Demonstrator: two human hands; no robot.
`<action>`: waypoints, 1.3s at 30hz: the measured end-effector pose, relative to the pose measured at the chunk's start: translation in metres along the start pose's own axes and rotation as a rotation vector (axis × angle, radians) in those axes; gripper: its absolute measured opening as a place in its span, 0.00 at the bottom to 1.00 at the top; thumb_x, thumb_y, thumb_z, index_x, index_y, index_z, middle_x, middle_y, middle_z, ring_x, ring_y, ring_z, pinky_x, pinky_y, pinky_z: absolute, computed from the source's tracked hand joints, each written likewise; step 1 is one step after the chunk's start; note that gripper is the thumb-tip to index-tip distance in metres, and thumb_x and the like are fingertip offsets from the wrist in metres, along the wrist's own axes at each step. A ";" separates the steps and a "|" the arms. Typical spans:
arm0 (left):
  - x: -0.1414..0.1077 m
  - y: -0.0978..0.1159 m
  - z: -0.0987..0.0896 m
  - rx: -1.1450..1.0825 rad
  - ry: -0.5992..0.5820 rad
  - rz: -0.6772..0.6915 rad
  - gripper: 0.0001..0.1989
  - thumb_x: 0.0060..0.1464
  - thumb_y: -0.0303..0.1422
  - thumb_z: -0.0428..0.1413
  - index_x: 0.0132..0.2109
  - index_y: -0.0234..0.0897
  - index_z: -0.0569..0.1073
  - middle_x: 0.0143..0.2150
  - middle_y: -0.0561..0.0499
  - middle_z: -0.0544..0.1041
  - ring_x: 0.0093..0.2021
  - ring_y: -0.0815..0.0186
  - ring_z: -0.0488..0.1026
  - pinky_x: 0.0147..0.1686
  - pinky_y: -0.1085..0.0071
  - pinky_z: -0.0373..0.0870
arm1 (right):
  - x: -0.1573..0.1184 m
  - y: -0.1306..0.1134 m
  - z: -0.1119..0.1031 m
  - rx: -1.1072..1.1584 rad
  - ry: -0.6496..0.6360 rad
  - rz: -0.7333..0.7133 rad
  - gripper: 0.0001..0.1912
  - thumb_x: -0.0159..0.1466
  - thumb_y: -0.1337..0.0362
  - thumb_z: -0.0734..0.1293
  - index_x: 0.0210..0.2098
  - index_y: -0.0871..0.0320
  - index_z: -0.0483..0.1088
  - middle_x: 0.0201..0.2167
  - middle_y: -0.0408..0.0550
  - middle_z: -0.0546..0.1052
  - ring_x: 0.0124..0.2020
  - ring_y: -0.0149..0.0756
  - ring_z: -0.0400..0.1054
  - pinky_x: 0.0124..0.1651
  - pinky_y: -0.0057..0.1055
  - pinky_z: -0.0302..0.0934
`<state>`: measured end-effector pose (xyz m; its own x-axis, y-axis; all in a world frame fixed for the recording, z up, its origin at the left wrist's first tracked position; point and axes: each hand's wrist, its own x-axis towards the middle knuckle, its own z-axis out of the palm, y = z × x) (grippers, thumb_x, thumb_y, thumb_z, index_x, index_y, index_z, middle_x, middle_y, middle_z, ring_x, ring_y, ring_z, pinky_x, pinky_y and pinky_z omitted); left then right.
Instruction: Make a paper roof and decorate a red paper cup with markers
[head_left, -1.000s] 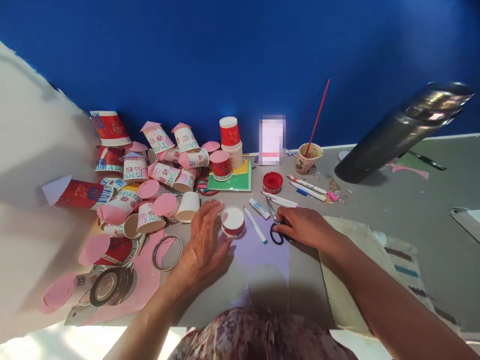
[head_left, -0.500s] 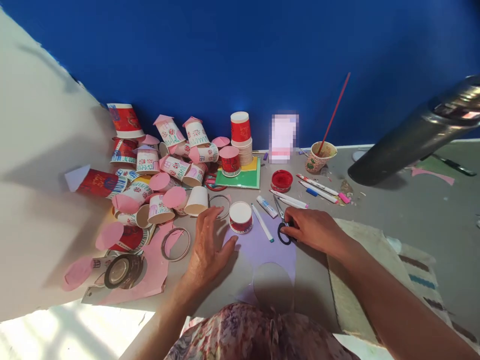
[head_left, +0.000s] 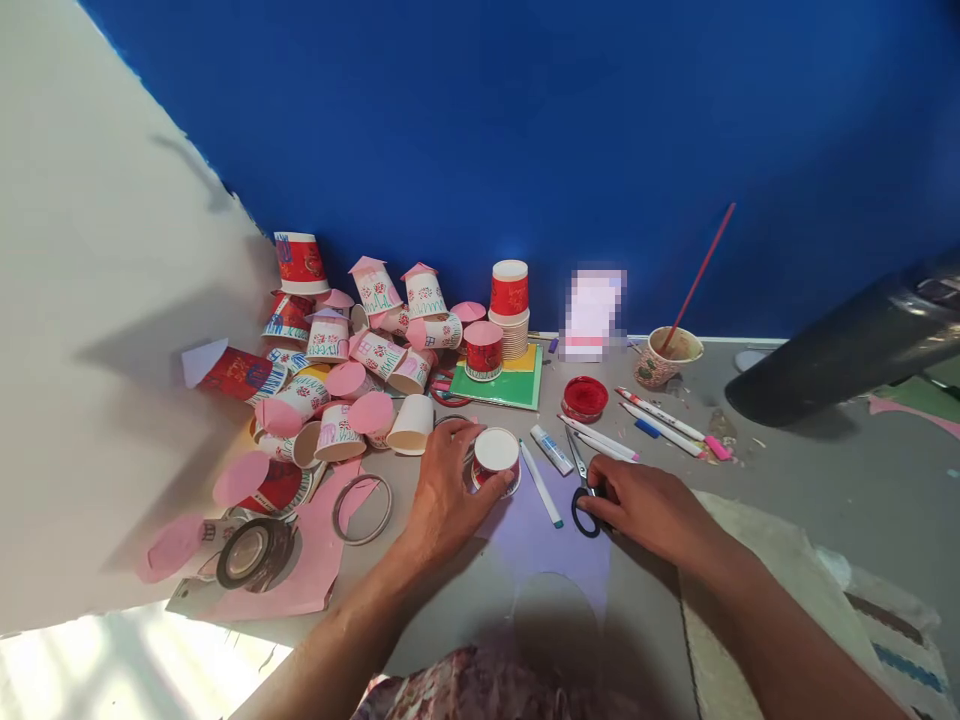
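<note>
A red-and-white paper cup [head_left: 496,450] stands upside down on the purple paper [head_left: 525,530], its white base facing up. My left hand [head_left: 450,490] curls round its left side, with the thumb across its front. The black-handled scissors [head_left: 586,515] lie to the right, blades pointing away from me. My right hand [head_left: 645,505] is closed at their handles, the thumb against one loop; its other fingers are partly hidden. Between the two hands lie a white marker [head_left: 541,485] with a green tip and a glue tube [head_left: 552,450].
Decorated paper cups [head_left: 375,350] with pink paper tops are heaped at left. Tape rolls [head_left: 362,508] lie nearer me on pink paper [head_left: 311,560]. Behind are stacked cups [head_left: 510,300], a red lid [head_left: 585,399], markers [head_left: 664,425], a cup with a stick [head_left: 664,360] and a dark flask [head_left: 825,350].
My left hand has moved in to the upside-down cup and closed round it. My right hand stays at the scissors. The whole view has shifted, with things now lower and further right.
</note>
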<state>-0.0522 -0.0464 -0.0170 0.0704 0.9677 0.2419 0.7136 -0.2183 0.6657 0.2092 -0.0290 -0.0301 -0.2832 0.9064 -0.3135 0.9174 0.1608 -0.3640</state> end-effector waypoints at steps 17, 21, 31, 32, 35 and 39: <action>-0.020 -0.004 -0.039 -0.068 -0.085 0.035 0.16 0.60 0.33 0.60 0.55 0.44 0.74 0.56 0.43 0.77 0.55 0.56 0.78 0.54 0.57 0.78 | 0.002 0.012 0.015 0.051 0.023 -0.039 0.07 0.66 0.56 0.64 0.35 0.51 0.66 0.29 0.43 0.79 0.31 0.42 0.72 0.32 0.31 0.49; -0.016 -0.010 -0.071 0.026 -0.040 -0.094 0.11 0.60 0.33 0.59 0.50 0.46 0.78 0.48 0.50 0.83 0.46 0.59 0.81 0.42 0.65 0.80 | 0.005 0.018 0.022 0.040 -0.010 -0.029 0.08 0.65 0.54 0.64 0.35 0.50 0.65 0.27 0.42 0.78 0.30 0.43 0.72 0.31 0.32 0.51; -0.006 -0.010 -0.134 0.186 0.232 -0.229 0.14 0.61 0.40 0.59 0.51 0.43 0.80 0.45 0.49 0.84 0.43 0.59 0.82 0.35 0.68 0.78 | 0.014 0.029 0.036 0.010 -0.030 -0.021 0.12 0.63 0.49 0.64 0.33 0.49 0.65 0.25 0.42 0.77 0.27 0.45 0.72 0.30 0.34 0.52; -0.011 -0.011 -0.132 0.188 0.235 -0.230 0.13 0.61 0.40 0.58 0.50 0.43 0.80 0.45 0.49 0.84 0.42 0.60 0.82 0.36 0.67 0.78 | 0.014 0.029 0.036 0.007 -0.028 -0.020 0.12 0.63 0.48 0.64 0.33 0.49 0.65 0.25 0.43 0.77 0.28 0.45 0.72 0.30 0.34 0.52; -0.027 -0.014 -0.120 0.154 0.104 -0.161 0.11 0.60 0.37 0.59 0.48 0.44 0.80 0.44 0.50 0.84 0.42 0.60 0.81 0.41 0.66 0.78 | 0.012 0.028 0.033 0.006 -0.002 -0.024 0.12 0.63 0.49 0.64 0.33 0.50 0.66 0.26 0.43 0.78 0.27 0.43 0.72 0.29 0.33 0.51; -0.042 -0.014 -0.103 0.115 -0.149 -0.163 0.09 0.60 0.37 0.59 0.47 0.45 0.80 0.40 0.52 0.84 0.39 0.62 0.81 0.36 0.70 0.77 | 0.010 0.026 0.029 0.002 -0.007 -0.027 0.11 0.64 0.50 0.63 0.34 0.50 0.66 0.24 0.42 0.77 0.26 0.41 0.71 0.29 0.32 0.50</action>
<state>-0.1365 -0.0971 0.0363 0.0440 0.9987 0.0255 0.7978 -0.0505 0.6008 0.2221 -0.0275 -0.0682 -0.3097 0.8989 -0.3100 0.9090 0.1842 -0.3739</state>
